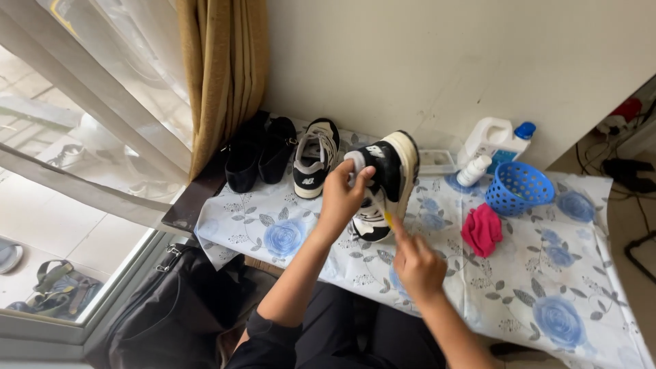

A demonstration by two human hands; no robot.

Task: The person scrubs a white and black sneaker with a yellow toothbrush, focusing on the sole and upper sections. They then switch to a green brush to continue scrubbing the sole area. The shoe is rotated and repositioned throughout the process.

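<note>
The right hand point(418, 265), nearest the camera, had its fingers closed on a thin yellow-handled tool point(389, 220), probably a small brush, whose tip met the sole edge of the black-and-white sneaker point(384, 184). The left hand point(342, 195) held that sneaker tilted on its side above the worktop point(547, 287), fingers wrapped over the heel. The worktop's flowered cloth hung loose at the front, and I judged that a hard stroke might drag it and shift everything on it. Behind and left of the held sneaker stood its mate point(316, 158), and further left a black pair point(261, 152); neither seemed at risk. To the right of the sneaker sat a blue basket point(519, 187), with a white bottle point(493, 142) and a smaller white bottle point(473, 171) just behind it, close enough that a swinging elbow might tip them and spill onto the cloth. A pink rag point(482, 229) lay right of the sneaker, near the basket. With only the heel held, the sneaker could twist out under pressure and drop. The tool's tip could also slip off the sole and jab the left fingers.
</note>
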